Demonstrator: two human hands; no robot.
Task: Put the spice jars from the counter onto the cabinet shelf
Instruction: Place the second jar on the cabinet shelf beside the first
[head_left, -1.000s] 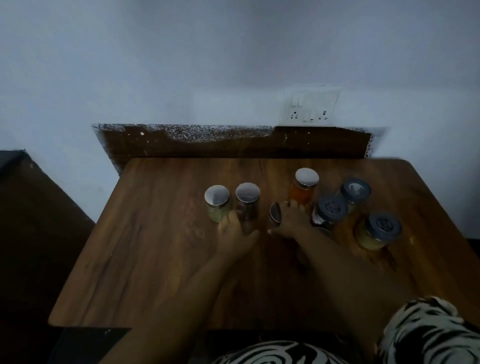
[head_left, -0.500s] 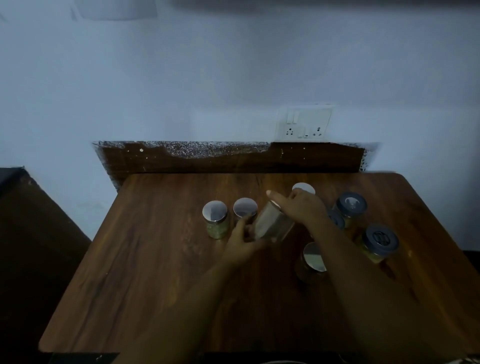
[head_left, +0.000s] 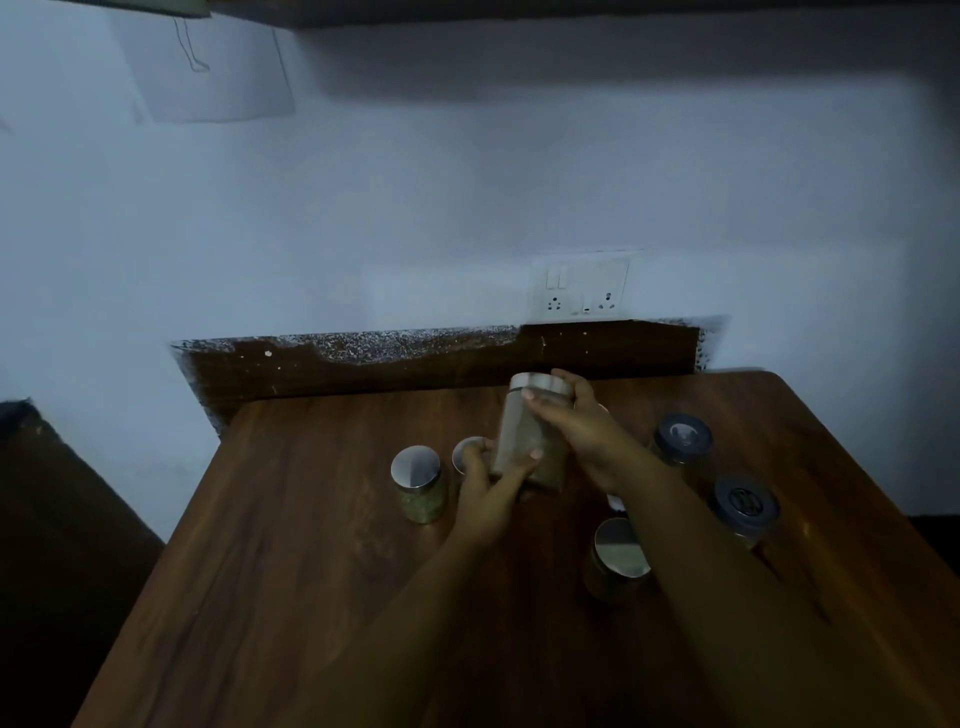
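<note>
The fingers of the right hand (head_left: 582, 426) curl round the upper part and steel lid of a spice jar (head_left: 530, 436) of brownish powder, thumb across its front, while the fingers of the left hand (head_left: 493, 483) wrap its lower end from beneath; between them the jar is lifted clear of the bench (head_left: 291, 545) and leans slightly. Just left of the left hand's fingers stands a steel-lidded jar of green spice (head_left: 418, 486), and between that jar and the fingers the lid of another steel-lidded jar (head_left: 467, 453) peeks out, the knuckles covering most of it. Nearer the person, below the right wrist, stands a steel-lidded dark jar (head_left: 618, 561). Out to the right of the right forearm are two dark-lidded jars (head_left: 681, 441), one behind the other, upright on the wood. Beyond the fingers, above the bench's back edge, a white switch and socket plate (head_left: 582, 288) sits on the pale wall (head_left: 415, 208).
</note>
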